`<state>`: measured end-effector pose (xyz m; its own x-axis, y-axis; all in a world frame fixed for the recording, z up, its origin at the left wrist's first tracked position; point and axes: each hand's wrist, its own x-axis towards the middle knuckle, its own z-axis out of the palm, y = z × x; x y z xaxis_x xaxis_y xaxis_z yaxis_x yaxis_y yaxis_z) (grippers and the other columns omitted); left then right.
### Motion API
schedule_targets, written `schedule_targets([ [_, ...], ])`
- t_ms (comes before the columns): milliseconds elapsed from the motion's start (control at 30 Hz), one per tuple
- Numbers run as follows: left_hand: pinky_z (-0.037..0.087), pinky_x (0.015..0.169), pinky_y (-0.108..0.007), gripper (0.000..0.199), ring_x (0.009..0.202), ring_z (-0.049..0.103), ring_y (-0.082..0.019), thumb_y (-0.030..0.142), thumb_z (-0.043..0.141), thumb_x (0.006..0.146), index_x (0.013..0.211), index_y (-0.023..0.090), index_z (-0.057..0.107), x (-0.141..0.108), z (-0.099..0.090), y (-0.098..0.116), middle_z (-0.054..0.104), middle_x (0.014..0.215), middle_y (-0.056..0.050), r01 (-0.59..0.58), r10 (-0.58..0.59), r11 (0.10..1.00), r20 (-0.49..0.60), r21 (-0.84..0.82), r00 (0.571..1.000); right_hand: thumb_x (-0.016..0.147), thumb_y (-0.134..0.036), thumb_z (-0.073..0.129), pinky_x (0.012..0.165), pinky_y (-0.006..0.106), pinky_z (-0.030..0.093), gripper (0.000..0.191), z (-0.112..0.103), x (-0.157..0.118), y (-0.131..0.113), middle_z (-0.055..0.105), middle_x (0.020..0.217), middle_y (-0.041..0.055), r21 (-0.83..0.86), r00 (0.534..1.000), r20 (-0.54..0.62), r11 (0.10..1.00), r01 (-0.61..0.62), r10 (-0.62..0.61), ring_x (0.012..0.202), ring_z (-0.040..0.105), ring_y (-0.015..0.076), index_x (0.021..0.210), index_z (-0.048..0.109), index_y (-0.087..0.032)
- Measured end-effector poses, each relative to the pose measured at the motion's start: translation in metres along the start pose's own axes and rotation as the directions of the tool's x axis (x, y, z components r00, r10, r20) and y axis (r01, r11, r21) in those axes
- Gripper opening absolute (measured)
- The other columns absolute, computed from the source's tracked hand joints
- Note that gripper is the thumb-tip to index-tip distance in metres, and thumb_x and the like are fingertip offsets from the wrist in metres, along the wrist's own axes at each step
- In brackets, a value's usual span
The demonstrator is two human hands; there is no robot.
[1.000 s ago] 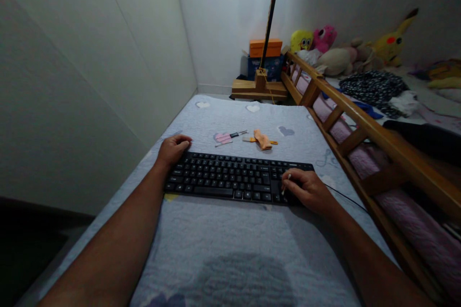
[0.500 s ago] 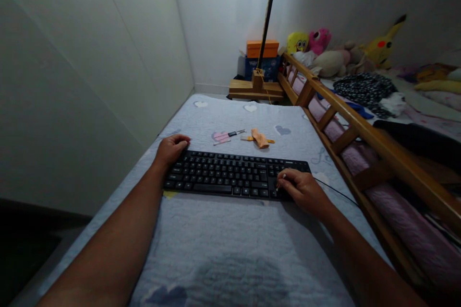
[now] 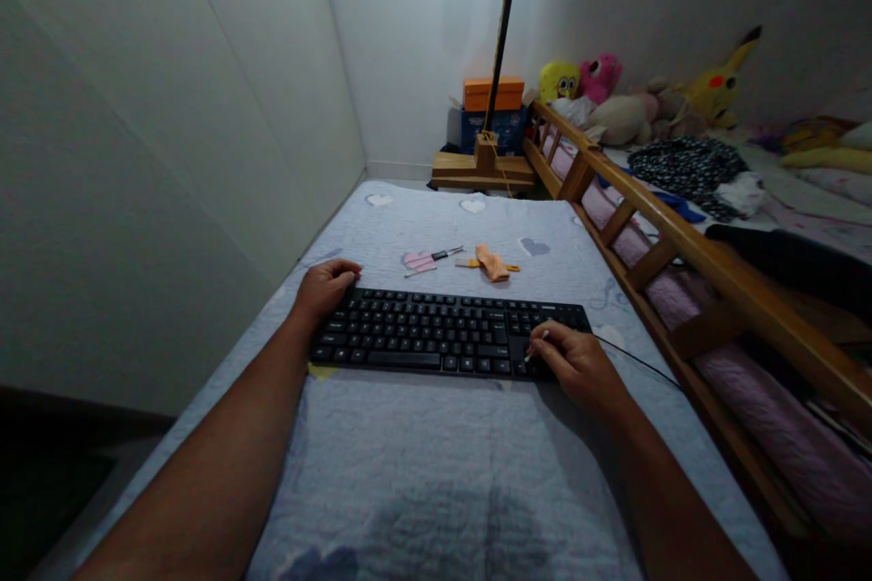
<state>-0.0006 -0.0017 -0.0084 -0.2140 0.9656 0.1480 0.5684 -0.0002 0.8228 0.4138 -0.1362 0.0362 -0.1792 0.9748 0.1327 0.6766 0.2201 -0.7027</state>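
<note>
A black keyboard (image 3: 422, 331) lies across the pale blue bedspread (image 3: 422, 436). My left hand (image 3: 327, 288) rests at its upper left corner, thumb and fingers pressed together; what they hold, if anything, is hidden. Over the arrow keys and number pad, my right hand (image 3: 569, 359) pinches a thin white cotton swab (image 3: 529, 357), its lower tip down at the keys. Beyond the keyboard lie a dark-handled tool (image 3: 448, 252), another cotton swab (image 3: 421, 271), and an orange cloth (image 3: 491, 263) on top of a yellow-handled brush (image 3: 512, 268).
A black cable (image 3: 640, 359) runs off to the right from the keyboard. The wooden bed rail (image 3: 640, 191) borders the right side, with plush toys (image 3: 559, 82) behind it. A wooden stand (image 3: 485, 165) with a black pole and an orange box (image 3: 493, 93) stand at the back.
My right hand has shifted very slightly right with the swab over the keys. The camera view has moved a little. My left hand stays at the keyboard's corner.
</note>
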Motion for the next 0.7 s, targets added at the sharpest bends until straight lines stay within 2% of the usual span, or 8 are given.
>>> schedule_targets([
  [200, 0.053, 0.091, -0.038, 0.025, 0.088, 0.069, -0.027, 0.036, 0.063, 0.063, 0.079, 0.021, 0.076, 0.000, -0.001, 0.001, 0.078, 0.085, -0.004, 0.005, -0.005, 1.000, 0.010, 0.000, 1.000, 0.093, -0.033, 0.050, 0.071, 0.030, 0.046, 0.024, -0.002, -0.002, 0.002, 0.072, 0.077, 0.0022, 0.043, 1.000, 0.002, 0.999, 0.000, 0.000, 0.072, 0.066, 0.0184, 0.078, 0.065, -0.022],
  [700, 0.052, 0.089, -0.039, 0.026, 0.085, 0.068, -0.028, 0.036, 0.064, 0.062, 0.079, 0.021, 0.077, -0.001, -0.001, 0.001, 0.077, 0.082, -0.004, 0.010, -0.009, 1.000, 0.025, -0.025, 1.000, 0.092, -0.035, 0.053, 0.069, 0.030, 0.047, 0.023, -0.010, -0.005, 0.008, 0.069, 0.073, 0.0010, 0.061, 0.999, -0.004, 0.998, -0.034, 0.034, 0.069, 0.064, 0.0179, 0.078, 0.065, -0.022],
])
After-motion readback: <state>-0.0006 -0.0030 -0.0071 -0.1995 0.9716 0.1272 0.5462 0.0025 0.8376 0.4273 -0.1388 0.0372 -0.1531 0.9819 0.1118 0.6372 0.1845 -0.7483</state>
